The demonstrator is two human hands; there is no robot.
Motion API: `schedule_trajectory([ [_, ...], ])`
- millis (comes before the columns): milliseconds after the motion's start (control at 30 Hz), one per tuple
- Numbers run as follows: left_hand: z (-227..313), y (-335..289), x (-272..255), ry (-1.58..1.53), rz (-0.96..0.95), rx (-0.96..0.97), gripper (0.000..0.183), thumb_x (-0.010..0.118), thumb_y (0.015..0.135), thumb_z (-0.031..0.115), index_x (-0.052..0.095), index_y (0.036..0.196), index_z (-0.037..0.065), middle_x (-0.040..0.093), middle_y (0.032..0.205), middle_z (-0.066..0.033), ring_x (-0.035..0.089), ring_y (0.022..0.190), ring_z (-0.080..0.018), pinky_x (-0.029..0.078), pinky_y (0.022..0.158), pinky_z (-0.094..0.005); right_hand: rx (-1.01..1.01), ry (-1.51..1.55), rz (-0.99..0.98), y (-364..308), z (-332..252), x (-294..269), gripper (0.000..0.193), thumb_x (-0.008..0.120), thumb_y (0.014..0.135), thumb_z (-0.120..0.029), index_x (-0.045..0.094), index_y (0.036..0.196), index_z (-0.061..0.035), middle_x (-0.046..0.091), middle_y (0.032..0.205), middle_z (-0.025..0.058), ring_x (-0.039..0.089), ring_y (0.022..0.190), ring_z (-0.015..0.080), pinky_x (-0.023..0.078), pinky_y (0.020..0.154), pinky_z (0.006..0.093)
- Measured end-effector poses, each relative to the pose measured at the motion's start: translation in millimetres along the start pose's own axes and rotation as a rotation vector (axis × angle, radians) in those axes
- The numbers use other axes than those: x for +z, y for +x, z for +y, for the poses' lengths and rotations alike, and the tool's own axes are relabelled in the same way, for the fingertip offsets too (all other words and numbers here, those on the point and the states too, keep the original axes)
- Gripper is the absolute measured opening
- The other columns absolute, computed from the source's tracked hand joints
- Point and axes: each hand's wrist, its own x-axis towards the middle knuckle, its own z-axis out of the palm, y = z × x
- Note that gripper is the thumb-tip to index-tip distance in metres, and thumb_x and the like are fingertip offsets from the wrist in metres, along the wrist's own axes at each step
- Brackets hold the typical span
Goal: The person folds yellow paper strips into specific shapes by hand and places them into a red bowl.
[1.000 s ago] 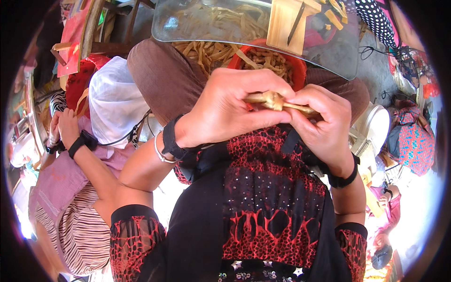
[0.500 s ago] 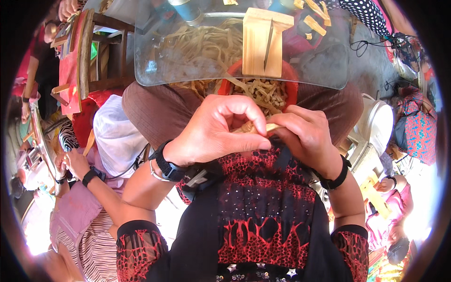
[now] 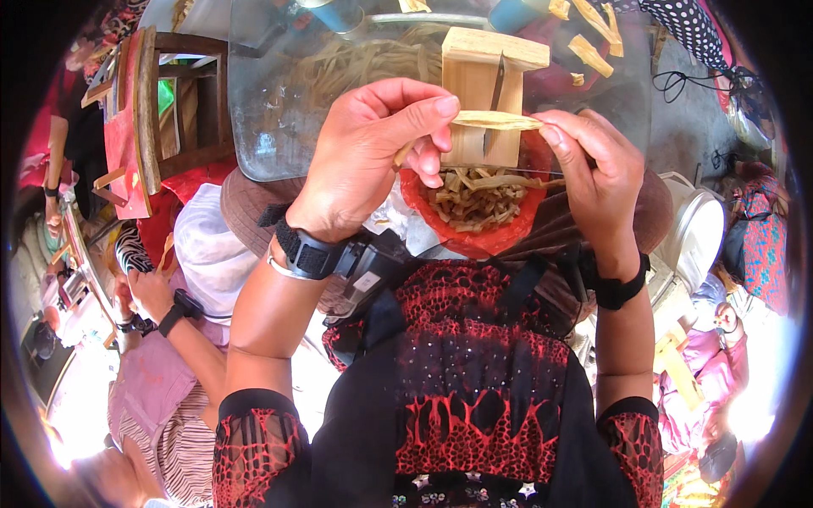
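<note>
A pale yellow dried plant strip is stretched level between my two hands. My left hand pinches its left end between thumb and fingers, and a brownish tail pokes out below those fingers. At the other end my right hand grips the strip between thumb and forefinger. Just behind the strip, a wooden block with a raised top bar holds a thin upright blade. Whether strip and blade touch, I cannot tell. Under my hands, a red-lined tub holds many short cut pieces.
A glass-topped table carries the block, several yellow strips and blue cups. Long strips show through the glass. Wooden chairs stand at left, a white bucket at right. A co-worker's hand is at my left.
Both hands have moved up and forward from above my lap to the blade block. They have spread apart, so the strip between them now shows stretched out.
</note>
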Motion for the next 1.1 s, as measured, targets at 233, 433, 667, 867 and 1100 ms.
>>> schedule_trajectory([
  [233,2.2,11.8,3.9,0.071,0.024,-0.005,0.021,0.065,0.091,0.018,0.062,0.101,0.000,0.063,0.075,-0.0067,0.055,0.052,-0.0107,0.051,0.049,-0.0251,-0.008,-0.051,-0.007,2.2,18.1,9.7,0.008,0.066,0.086,-0.007,0.070,0.092,-0.0033,0.062,0.071,0.0107,0.059,0.061,0.0211,0.046,0.057,0.0283],
  [433,-20.4,-19.8,2.6,-0.094,-0.072,-0.146,0.042,0.042,0.102,0.032,0.058,0.114,-0.005,0.067,0.091,-0.0173,0.065,0.066,-0.0176,0.056,0.063,-0.0298,0.422,0.255,0.234,-24.7,36.7,-39.0,0.017,0.050,0.099,-0.015,0.060,0.103,-0.0013,0.070,0.087,0.0115,0.068,0.080,0.0196,0.051,0.073,0.0316],
  [667,-95.4,-36.9,11.9,0.578,-0.023,0.236,0.037,0.048,0.101,0.027,0.060,0.123,-0.001,0.064,0.117,-0.0116,0.063,0.103,-0.0185,0.047,0.093,-0.0310,-0.027,0.699,0.629,-49.6,-3.1,-66.6,0.019,0.040,0.100,-0.008,0.048,0.114,0.0021,0.059,0.117,0.0258,0.064,0.099,0.0314,0.051,0.087,0.0381],
  [867,-87.9,-78.3,49.2,-0.092,-0.234,-0.427,0.042,0.053,0.098,0.031,0.056,0.122,-0.004,0.068,0.096,-0.0117,0.064,0.084,-0.0132,0.051,0.078,-0.0257,-0.232,0.657,-0.246,-121.8,-61.8,-0.6,0.014,0.066,0.084,-0.004,0.060,0.097,-0.0034,0.066,0.096,0.0093,0.064,0.086,0.0259,0.051,0.079,0.0349],
  [1100,-48.4,-129.1,75.0,0.849,-0.169,0.228,0.016,0.068,0.082,-0.001,0.068,0.098,0.001,0.067,0.085,-0.0032,0.062,0.074,-0.0115,0.050,0.067,-0.0252,-0.241,0.572,0.092,-121.4,-75.1,-20.5,0.009,0.056,0.091,-0.007,0.061,0.096,-0.0017,0.068,0.096,0.0118,0.064,0.081,0.0222,0.046,0.090,0.0376],
])
